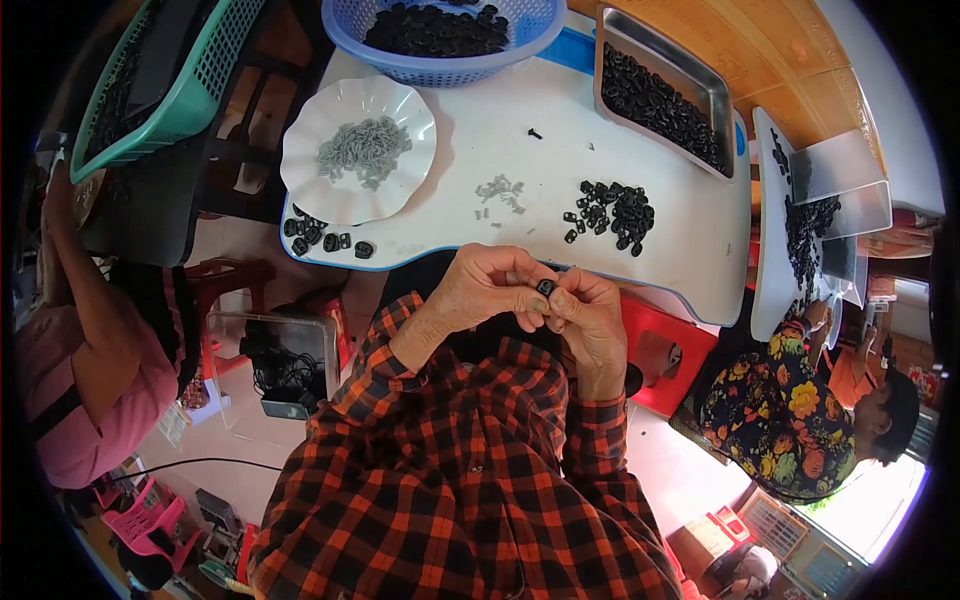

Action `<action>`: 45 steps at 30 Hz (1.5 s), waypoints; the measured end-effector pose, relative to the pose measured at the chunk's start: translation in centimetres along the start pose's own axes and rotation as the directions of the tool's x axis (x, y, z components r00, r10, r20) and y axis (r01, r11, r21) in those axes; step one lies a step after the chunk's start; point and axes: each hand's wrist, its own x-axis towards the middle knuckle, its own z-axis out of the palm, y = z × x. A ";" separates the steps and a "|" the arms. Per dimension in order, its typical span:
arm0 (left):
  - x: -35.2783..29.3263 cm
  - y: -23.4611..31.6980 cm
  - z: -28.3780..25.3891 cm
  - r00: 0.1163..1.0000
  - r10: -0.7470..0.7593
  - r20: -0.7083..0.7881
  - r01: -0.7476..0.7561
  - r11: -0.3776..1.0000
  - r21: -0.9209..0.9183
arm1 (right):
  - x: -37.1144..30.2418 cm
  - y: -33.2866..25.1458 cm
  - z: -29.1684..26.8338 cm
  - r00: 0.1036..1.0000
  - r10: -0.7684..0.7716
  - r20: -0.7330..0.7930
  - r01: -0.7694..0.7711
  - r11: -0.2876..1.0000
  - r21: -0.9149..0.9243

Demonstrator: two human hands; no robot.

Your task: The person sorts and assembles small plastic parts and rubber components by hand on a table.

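Observation:
Close to the table's front edge, my left hand and my right hand meet fingertip to fingertip. Both pinch one small black plastic piece, which looks like a cord lock. Fingers cover most of it. Beyond my hands, a few small grey pieces, possibly springs, lie loose on the white table. A heap of black plastic pieces is to their right. More grey pieces fill the middle of a scalloped white plate on the left. Several black cord locks lie by that plate.
A blue basket of black parts stands at the back, a metal tray of black parts at back right. A green basket is far left. One person in pink sits left; another in a flowered top works right.

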 end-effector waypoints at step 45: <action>5.9 6.4 -4.0 0.744 0.608 -0.276 -0.074 0.486 0.871 | -8.7 -7.3 16.0 0.205 -0.559 0.804 0.737 0.628 0.248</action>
